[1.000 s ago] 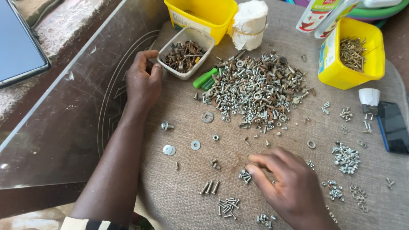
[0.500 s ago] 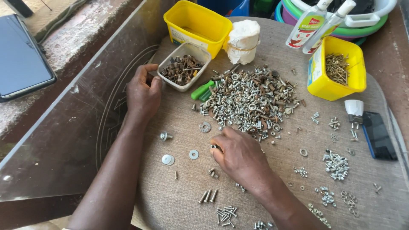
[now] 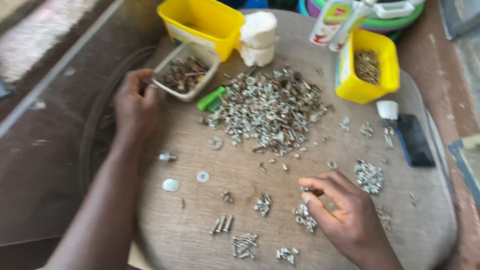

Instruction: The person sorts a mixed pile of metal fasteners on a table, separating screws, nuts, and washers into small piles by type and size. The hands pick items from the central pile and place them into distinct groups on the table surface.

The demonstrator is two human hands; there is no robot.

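On rough round board point(image 3: 410, 235) — right hand point(image 3: 345, 215) pinches small metal piece point(image 3: 305, 189).

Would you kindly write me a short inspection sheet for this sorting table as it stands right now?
Surface: round brown table, worn.
Job's things: big heap of mixed screws and nuts; small sorted piles near the front edge; clear tray of rusty pieces.
Clutter: two yellow tubs, white roll, green tool, dark phone.
Grippers: left hand grips the tray's edge; right hand pinches a small piece.
Cables: nothing seen.
Surroundings: dark glass-topped surface to the left.
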